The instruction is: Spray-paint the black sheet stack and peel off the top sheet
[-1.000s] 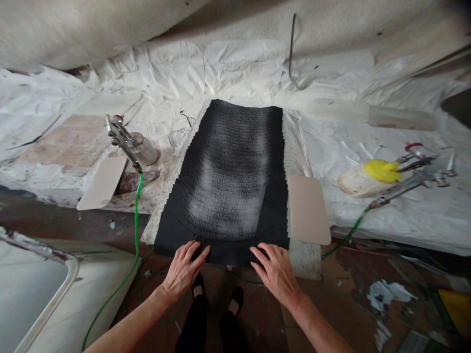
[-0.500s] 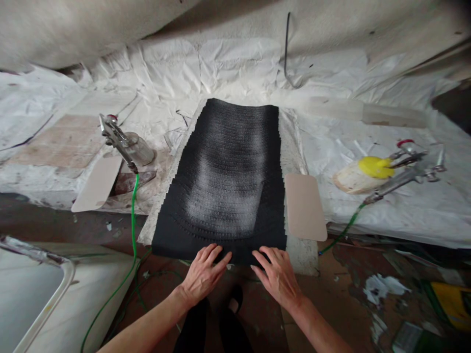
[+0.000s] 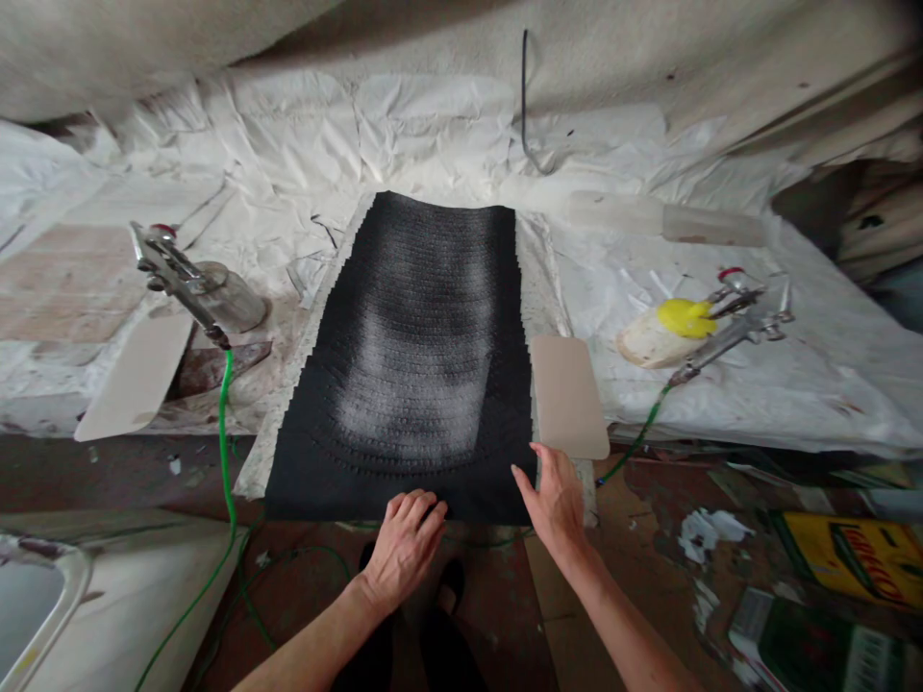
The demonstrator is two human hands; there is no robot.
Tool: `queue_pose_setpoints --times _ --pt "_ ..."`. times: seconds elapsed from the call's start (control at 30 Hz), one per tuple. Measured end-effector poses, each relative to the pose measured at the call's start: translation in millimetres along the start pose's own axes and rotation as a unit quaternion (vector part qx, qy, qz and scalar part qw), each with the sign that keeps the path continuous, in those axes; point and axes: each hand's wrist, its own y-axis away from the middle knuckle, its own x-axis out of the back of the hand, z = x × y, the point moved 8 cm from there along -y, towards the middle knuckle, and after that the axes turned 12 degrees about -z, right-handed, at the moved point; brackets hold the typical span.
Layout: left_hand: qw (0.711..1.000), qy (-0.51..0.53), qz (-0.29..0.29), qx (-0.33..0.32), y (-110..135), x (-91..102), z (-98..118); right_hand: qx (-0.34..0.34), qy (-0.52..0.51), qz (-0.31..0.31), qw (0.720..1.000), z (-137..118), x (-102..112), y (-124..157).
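A long black textured sheet (image 3: 414, 365), greyed with spray in its middle, lies on the white-covered bench and reaches the near edge. My left hand (image 3: 404, 546) rests on the sheet's near edge with its fingers bent down over it. My right hand (image 3: 554, 498) lies at the sheet's near right corner, fingers stretched out flat, just below a beige rounded card (image 3: 568, 396).
A spray gun (image 3: 188, 286) with a green hose (image 3: 225, 452) lies left of the sheet, next to another beige card (image 3: 136, 375). A second spray gun (image 3: 728, 322) with a yellow-capped cup (image 3: 661, 332) lies at the right. Paper scraps and a yellow box (image 3: 851, 562) litter the floor.
My left hand slid right along the sheet's near edge and curled its fingers. My right hand moved out to the near right corner. The view shifted right.
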Motion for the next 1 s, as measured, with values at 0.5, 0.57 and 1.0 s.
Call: queue_pose_setpoints --times 0.5,0.57,1.0 --pt "0.999 0.021 0.034 0.018 0 4.6 -4 -0.022 -0.005 -0.07 0.997 6 -5 -20" --pt "0.999 0.017 0.029 0.026 0 5.2 -4 -0.026 -0.031 -0.076 0.996 7 -7 -21" --pt "0.999 0.016 0.034 0.021 5 3.9 -8 -0.053 -0.297 -0.137 0.944 11 -5 -14"
